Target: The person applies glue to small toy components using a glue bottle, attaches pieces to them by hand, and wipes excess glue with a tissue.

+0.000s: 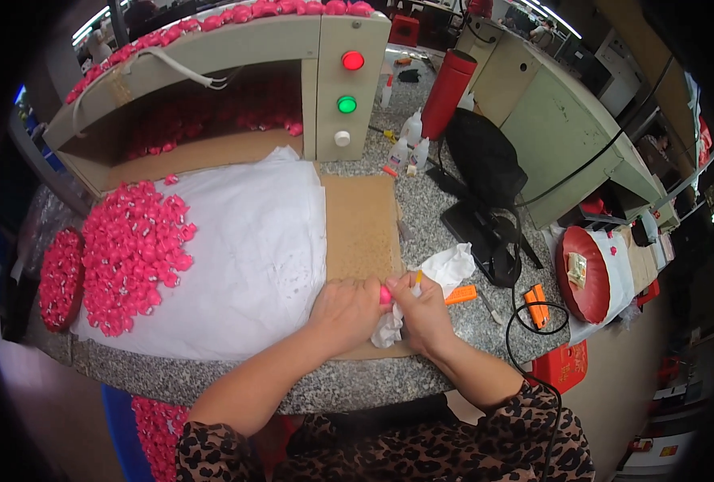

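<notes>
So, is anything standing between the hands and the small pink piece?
Nothing visible: the left hand and right hand meet at the pink piece. White tissue shows beside the right hand; whether it touches the piece is hidden.

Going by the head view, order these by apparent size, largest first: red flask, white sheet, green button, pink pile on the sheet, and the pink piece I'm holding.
1. White sheet
2. Pink pile
3. Red flask
4. Green button and held pink piece: both tiny, the piece partly hidden, so unranked.
</notes>
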{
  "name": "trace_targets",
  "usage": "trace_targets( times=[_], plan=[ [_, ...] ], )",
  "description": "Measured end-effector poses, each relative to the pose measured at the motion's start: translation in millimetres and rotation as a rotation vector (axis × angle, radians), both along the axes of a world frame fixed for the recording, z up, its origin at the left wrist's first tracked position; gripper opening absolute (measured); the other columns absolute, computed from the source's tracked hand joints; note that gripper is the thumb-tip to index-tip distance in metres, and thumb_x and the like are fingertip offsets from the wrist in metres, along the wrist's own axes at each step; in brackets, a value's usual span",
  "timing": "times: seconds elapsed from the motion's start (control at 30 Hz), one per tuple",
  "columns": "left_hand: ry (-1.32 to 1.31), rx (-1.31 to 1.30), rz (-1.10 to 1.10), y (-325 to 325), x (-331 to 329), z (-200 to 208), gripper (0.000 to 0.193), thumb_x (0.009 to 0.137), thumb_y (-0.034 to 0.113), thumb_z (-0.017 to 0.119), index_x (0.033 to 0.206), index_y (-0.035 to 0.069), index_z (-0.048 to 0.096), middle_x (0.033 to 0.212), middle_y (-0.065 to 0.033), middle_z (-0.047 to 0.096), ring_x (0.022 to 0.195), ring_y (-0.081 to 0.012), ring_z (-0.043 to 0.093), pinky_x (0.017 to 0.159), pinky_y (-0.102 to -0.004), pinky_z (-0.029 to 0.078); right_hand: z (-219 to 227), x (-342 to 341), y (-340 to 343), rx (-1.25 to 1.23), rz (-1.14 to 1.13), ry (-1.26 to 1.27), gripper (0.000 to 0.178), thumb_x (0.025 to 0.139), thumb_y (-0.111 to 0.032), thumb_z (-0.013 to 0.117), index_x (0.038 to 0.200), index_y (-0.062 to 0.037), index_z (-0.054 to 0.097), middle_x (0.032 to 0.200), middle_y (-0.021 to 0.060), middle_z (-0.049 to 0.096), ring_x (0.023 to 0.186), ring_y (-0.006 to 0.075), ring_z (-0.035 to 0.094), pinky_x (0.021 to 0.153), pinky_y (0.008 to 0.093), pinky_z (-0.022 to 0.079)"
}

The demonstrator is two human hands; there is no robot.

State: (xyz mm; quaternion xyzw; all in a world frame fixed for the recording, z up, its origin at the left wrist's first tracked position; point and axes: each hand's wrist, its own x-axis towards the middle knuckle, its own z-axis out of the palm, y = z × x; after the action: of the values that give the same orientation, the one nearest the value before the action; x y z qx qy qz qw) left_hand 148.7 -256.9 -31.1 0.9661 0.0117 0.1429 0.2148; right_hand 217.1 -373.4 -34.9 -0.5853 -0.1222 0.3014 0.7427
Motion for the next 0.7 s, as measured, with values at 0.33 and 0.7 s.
trace_targets(
  times=[0.33, 0.7],
  plan=[
    [0.046, 0.007, 0.000, -2, 1, 4, 0.022, 0.072, 0.020, 0.058, 0.072, 0.001, 0.046, 0.062, -0.0154, 0.055, 0.061, -0.0306, 0.055, 0.056, -0.0397, 0.042, 1, 2, 1, -0.185, -0.022, -0.325, 0.017, 0.082, -0.013, 0.056, 0.069, -0.0037, 0.049, 0.060, 0.0007, 0.053, 0.054, 0.0044, 0.045, 0.048, 0.0185, 0.036],
    [0.051, -0.004, -0.002, -2, 0, 2, 0.020, 0.074, 0.019, 0.055, 0.073, 0.001, 0.047, 0.067, -0.0154, 0.056, 0.065, -0.0301, 0.055, 0.059, -0.0392, 0.042, -6, 5, -1, -0.345, -0.063, -0.513, 0.021, 0.080, -0.015, 0.058, 0.064, -0.0032, 0.051, 0.059, -0.0009, 0.050, 0.056, 0.0042, 0.041, 0.047, 0.0223, 0.034]
  ],
)
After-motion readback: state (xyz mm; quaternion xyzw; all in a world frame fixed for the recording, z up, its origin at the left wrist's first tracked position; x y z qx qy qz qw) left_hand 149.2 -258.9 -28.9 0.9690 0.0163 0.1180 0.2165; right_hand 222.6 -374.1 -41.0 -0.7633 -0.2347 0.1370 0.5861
